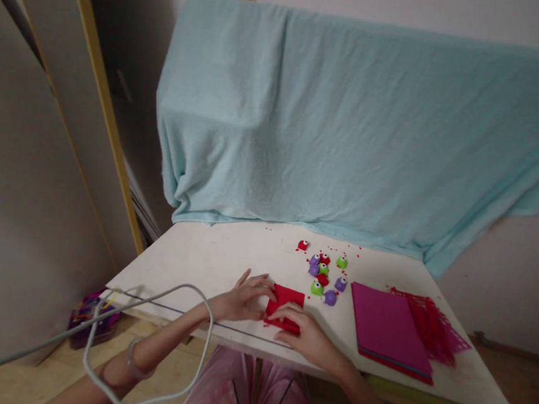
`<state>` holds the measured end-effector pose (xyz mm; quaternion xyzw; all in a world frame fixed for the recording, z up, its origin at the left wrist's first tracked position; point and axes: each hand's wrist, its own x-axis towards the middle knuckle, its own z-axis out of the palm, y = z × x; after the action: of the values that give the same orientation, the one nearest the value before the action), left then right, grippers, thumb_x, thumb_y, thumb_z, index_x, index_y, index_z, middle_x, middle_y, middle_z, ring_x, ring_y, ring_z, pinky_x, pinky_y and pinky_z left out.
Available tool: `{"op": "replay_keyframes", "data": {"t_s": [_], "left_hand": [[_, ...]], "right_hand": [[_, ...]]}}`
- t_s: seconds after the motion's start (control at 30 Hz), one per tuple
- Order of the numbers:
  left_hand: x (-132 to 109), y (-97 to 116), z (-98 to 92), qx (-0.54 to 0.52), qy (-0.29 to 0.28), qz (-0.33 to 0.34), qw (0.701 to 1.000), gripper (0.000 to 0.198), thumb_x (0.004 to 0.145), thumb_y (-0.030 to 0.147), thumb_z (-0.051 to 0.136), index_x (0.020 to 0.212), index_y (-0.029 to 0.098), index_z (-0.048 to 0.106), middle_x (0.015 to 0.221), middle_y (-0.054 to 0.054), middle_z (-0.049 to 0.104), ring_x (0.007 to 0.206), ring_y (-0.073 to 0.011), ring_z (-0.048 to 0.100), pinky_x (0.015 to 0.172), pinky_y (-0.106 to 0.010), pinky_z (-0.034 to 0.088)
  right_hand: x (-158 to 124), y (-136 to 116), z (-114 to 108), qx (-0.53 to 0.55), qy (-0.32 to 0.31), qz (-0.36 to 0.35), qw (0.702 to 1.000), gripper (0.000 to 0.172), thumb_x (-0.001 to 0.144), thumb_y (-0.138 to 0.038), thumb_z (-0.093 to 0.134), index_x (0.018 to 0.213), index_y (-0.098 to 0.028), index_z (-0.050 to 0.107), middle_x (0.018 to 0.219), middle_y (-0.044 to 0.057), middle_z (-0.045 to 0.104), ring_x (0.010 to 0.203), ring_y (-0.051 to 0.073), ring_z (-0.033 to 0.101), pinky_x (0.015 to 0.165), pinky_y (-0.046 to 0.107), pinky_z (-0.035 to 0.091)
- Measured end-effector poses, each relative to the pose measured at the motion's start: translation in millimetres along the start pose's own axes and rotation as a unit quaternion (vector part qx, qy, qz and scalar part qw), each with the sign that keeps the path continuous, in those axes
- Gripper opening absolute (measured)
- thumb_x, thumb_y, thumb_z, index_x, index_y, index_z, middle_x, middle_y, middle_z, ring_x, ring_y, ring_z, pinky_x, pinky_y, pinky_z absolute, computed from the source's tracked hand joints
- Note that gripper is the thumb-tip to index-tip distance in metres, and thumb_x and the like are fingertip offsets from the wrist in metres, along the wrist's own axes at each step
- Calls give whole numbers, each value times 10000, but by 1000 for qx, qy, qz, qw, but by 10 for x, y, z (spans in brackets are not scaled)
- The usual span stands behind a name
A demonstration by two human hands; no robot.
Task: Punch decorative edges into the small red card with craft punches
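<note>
A small red sheet of paper or felt [286, 303] lies near the front edge of the white table [208, 256]. My left hand [244, 299] rests on the sheet's left edge, fingers bent and pressing on it. My right hand [302, 334] holds the sheet's front right corner with pinched fingers. Just beyond the sheet lies a cluster of several small craft punches [324, 275] in purple, green and red.
A stack of magenta and red sheets [388, 329] lies to the right, with cut red scraps [435, 323] beside it. A light blue cloth [351, 127] hangs behind the table. A grey cable [153, 343] loops over my left forearm. A purple box [93, 322] sits on the floor.
</note>
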<state>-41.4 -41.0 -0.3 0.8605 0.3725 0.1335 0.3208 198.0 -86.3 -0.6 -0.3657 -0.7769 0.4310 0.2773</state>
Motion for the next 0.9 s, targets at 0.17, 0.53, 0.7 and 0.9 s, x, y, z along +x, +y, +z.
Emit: {"op": "replay_keyframes", "data": {"t_s": [0.17,0.53,0.7,0.9], "left_hand": [[35,-39,133,32,31,-9,999,479,725,381,715,1183,346,579,1364,-6,490,1389,-256,271,1147,-469,-46],[57,39,125,8,21,-47,999,466,702,328,717,1151,330,594,1373,-20,477,1393,-285,251,1133,-513,-49],[57,57,110,3,19,-48,999,440,711,351,715,1136,325,607,1366,-24,485,1395,-286,251,1135,-509,-37],[41,11,120,-3,23,-30,999,455,719,355,706,1160,319,595,1368,-28,480,1395,-290,248,1136,-497,-48]], "right_hand": [[61,26,54,-29,16,-9,999,55,841,-214,672,895,-220,677,951,15,642,928,166,593,838,271,440],[121,131,81,-33,4,-35,999,97,859,-303,658,843,-228,718,948,19,611,933,157,582,848,278,447],[79,184,-4,-24,-25,-51,998,129,863,-327,648,842,-240,741,981,27,609,934,158,592,848,287,464],[46,135,-75,-19,-10,-36,999,203,832,-310,688,1019,-233,696,1023,47,640,986,185,593,886,314,460]]}}
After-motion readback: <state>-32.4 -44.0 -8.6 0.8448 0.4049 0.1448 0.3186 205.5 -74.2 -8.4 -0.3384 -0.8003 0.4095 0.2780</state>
